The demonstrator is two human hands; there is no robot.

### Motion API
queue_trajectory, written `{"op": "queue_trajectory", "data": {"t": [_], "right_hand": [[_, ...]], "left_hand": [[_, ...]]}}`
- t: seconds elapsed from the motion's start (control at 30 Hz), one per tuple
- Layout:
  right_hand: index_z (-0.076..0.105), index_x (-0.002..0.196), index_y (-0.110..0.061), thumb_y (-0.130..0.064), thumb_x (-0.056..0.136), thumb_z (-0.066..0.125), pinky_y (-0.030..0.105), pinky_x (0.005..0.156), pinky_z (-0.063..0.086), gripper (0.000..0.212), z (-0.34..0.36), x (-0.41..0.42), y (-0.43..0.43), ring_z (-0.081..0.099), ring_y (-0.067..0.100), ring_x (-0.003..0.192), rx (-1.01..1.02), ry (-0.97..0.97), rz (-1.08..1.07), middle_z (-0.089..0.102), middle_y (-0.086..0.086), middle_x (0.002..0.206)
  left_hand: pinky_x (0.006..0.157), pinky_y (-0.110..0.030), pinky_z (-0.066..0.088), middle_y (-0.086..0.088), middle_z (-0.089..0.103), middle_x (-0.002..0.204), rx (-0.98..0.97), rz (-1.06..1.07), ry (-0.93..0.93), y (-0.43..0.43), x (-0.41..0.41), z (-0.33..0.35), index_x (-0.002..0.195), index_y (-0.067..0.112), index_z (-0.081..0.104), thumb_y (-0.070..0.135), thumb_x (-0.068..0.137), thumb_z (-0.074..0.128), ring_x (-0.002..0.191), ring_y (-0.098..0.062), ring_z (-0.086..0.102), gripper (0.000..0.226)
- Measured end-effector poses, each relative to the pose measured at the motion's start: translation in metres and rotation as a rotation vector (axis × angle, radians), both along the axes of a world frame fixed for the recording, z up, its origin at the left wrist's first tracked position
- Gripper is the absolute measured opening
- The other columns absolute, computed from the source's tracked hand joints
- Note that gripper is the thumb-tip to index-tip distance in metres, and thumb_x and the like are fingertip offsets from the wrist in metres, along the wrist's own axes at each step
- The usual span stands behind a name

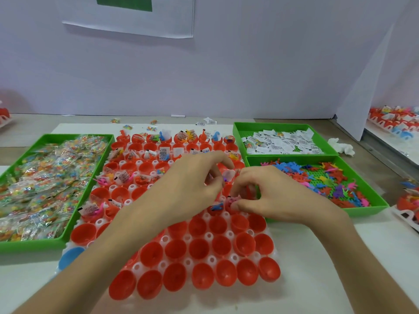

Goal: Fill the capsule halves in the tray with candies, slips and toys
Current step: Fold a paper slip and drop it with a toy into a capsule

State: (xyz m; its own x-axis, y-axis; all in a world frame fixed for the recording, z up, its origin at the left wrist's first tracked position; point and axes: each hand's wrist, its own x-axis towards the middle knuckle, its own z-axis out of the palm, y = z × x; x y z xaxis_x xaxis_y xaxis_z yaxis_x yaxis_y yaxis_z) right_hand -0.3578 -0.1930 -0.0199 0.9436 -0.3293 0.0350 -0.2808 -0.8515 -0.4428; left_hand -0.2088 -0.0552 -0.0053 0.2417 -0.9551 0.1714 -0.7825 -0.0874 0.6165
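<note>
– Pale wall (pixel 249 64) at the back with a paper sheet (pixel 158 21) hanging on it, white tabletop (pixel 317 257) in front. What sits on it?

– Mainly the tray (pixel 209 235), in the middle, packed with red capsule halves (pixel 199 249). The far rows have things in them; the near rows show only their red insides. One blue half (pixel 70 257) lies at the tray's near left corner.

– And the supplies?

– Three green bins. The left bin (pixel 34 243) is heaped with candies (pixel 40 177) in clear packets. On the right, the far bin (pixel 238 132) holds slips (pixel 283 141) and the near bin (pixel 367 209) holds toys (pixel 294 173) in many colours. A few candies and slips lie loose on the tabletop beyond the tray.

– Where are the hands?

– Both are over the tray's middle right, close together, fingertips almost meeting.

– The left one's grip?

– Narrow. The left hand (pixel 192 177) has its fingers curled, pinching a purple bit (pixel 224 177). It's too small to say what it is.

– And the right?

– Narrow too. The right hand (pixel 276 196) pinches a pink toy (pixel 231 201) low over a capsule half. A blue toy (pixel 216 206) lies just left of it.

– Anything else?

– A crumpled tissue (pixel 342 147) beside the far bin, and other trays (pixel 394 125) of red halves at the right edge, blurred.
</note>
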Motion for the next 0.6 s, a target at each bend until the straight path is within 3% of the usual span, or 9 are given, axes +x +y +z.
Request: {"op": "queue_trajectory", "data": {"t": [0.13, 0.27, 0.43, 0.53, 0.6], "right_hand": [[0.072, 0.084, -0.038, -0.043, 0.081, 0.079, 0.029, 0.070, 0.049, 0.009, 0.002, -0.002, -0.001, 0.057, 0.006, 0.077, 0.035, -0.014, -0.013, 0.063, -0.012, 0.080], [0.074, 0.085, -0.034, -0.043, 0.079, 0.080, 0.033, 0.072, 0.051, 0.012, 0.002, -0.002, -0.002, 0.062, 0.007, 0.076, 0.057, -0.044, -0.021, 0.067, -0.010, 0.078], [0.075, 0.087, -0.038, -0.053, 0.078, 0.077, 0.035, 0.075, 0.054, 0.018, 0.005, -0.004, -0.002, 0.065, 0.007, 0.078, 0.106, -0.022, -0.022, 0.071, -0.010, 0.081], [0.075, 0.081, -0.036, -0.066, 0.079, 0.066, 0.031, 0.069, 0.052, 0.032, 0.008, -0.005, -0.002, 0.064, 0.010, 0.072, 0.140, -0.178, -0.109, 0.071, -0.013, 0.078], [0.074, 0.077, -0.029, -0.061, 0.090, 0.059, 0.030, 0.062, 0.048, 0.038, 0.009, -0.006, -0.009, 0.061, 0.011, 0.063, 0.069, -0.366, -0.252, 0.068, -0.009, 0.071]], "left_hand": [[0.071, -0.010, 0.045, 0.014, 0.071, 0.088, -0.026, 0.021, 0.018, 0.003, 0.006, 0.005, 0.118, 0.032, 0.065, 0.015, 0.097, 0.056, 0.085, -0.002, 0.063, 0.028], [0.060, -0.007, 0.037, 0.008, 0.073, 0.084, -0.078, 0.012, 0.019, 0.005, 0.012, 0.012, 0.109, 0.027, 0.071, 0.011, 0.095, 0.057, 0.072, 0.002, 0.058, 0.025], [0.066, -0.008, 0.040, 0.011, 0.073, 0.087, -0.110, 0.065, 0.011, 0.009, 0.024, 0.024, 0.100, 0.033, 0.072, 0.017, 0.095, 0.059, 0.083, -0.002, 0.064, 0.021], [0.062, -0.010, 0.041, 0.017, 0.073, 0.086, -0.117, 0.099, 0.015, 0.019, 0.057, 0.034, 0.096, 0.038, 0.073, 0.027, 0.093, 0.063, 0.080, 0.006, 0.064, 0.015], [0.067, -0.020, 0.045, 0.026, 0.072, 0.090, -0.087, 0.172, -0.034, 0.036, 0.095, 0.041, 0.097, 0.044, 0.071, 0.040, 0.089, 0.072, 0.082, 0.010, 0.064, 0.009]]}}
